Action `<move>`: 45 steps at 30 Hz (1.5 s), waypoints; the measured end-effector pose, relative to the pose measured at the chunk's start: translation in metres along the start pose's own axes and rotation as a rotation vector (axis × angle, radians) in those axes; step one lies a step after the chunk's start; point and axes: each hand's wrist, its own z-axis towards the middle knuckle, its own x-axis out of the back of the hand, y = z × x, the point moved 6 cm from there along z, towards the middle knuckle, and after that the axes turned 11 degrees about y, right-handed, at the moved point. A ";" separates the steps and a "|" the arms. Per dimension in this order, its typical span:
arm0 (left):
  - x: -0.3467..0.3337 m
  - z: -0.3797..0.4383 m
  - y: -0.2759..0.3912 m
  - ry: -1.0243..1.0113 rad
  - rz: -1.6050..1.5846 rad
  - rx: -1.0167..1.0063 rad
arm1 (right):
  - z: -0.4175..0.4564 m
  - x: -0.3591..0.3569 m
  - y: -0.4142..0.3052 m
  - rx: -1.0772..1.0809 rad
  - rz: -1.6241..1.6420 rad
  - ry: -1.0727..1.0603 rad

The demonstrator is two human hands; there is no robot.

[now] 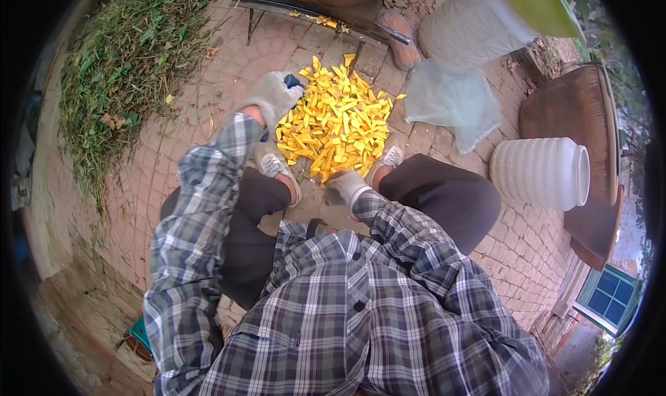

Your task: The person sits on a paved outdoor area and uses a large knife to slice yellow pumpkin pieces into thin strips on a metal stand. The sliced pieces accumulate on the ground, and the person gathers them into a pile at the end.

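A heap of cut yellow strips and chunks (338,117), which look like pumpkin or squash, lies on the brick paving between my shoes. My left hand (273,95), in a pale knit glove with dark blue coating, is at the heap's left edge with its fingers curled. Whether it holds a piece is not visible. At the near edge of the heap is my right hand (344,185), also gloved and slightly blurred. Its fingers point down and are partly hidden, so its grip cannot be made out.
Beyond the heap stands a low narrow bench (322,19) with yellow scraps on it. A translucent mesh bag (455,102) lies to the right, near a ribbed white plastic barrel (538,173) and a brown vat (567,125). Cut greenery (125,68) is piled at left.
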 end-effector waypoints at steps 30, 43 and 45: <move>0.048 -0.101 -0.053 0.064 0.349 -0.046 | -0.100 0.027 -0.135 0.056 0.068 0.157; -0.004 -0.099 -0.083 0.138 -0.176 -0.013 | -0.091 0.048 -0.149 0.210 -0.051 0.357; -0.023 -0.132 -0.040 0.060 -0.443 0.125 | -0.100 0.069 -0.162 0.384 -0.044 0.563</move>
